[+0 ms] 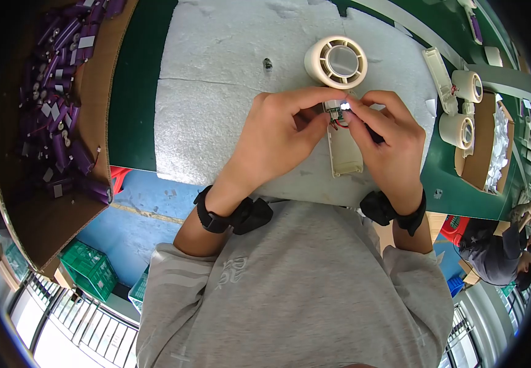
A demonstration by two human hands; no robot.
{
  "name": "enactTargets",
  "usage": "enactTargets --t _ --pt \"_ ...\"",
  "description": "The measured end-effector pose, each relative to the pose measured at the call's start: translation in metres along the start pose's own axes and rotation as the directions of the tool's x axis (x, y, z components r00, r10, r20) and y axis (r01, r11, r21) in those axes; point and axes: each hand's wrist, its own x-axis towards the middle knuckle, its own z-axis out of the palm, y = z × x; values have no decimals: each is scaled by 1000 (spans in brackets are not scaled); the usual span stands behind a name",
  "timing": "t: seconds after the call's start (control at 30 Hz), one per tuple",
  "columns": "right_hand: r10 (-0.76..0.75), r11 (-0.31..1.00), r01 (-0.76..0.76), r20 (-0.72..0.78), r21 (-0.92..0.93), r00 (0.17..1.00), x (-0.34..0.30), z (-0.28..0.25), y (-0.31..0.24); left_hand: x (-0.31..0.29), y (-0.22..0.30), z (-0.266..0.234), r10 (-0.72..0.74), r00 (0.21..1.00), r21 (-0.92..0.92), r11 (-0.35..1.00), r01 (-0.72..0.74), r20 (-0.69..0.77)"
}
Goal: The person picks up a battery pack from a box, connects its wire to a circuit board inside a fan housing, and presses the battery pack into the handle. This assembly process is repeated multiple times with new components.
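Note:
A cream handheld fan (346,153) lies on the white foam sheet (210,110), its round slotted head (342,61) away from me and its handle pointing toward me. At the neck, a small green circuit board (334,114) with red and dark wires is exposed. My left hand (280,132) closes thumb and forefinger around the board's left side. From the right, my right hand (391,132) pinches at the board beside a bright white spot. Its fingertips hide what they grip. Both wrists wear black straps.
At left stands a cardboard box (97,92) of purple wrapped cells with wires. More cream fan parts (458,129) lie at right, near a carton (483,165) of small white pieces. A small dark piece (268,64) rests on the foam. Another person (504,254) sits at far right.

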Motion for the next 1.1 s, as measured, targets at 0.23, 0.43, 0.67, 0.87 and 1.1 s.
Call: enactTargets --t 0.23,0.43,0.67,0.87,1.1 --pt "231 942 -278 236 189 944 4 -12 2 -8 5 0 286 957 340 896 -285 50" --pt "25 964 -143 457 224 889 -14 -42 9 -12 9 5 307 951 313 901 -300 29" --pt "433 601 -709 596 369 677 -23 -72 14 -16 12 10 203 978 212 954 -211 55" --pt "218 965 -212 26 -156 976 -33 -51 29 -10 16 19 201 979 252 950 -186 -36" --pt "-140 987 148 122 -61 983 -11 -64 16 -2 31 15 263 958 303 928 -218 -114"
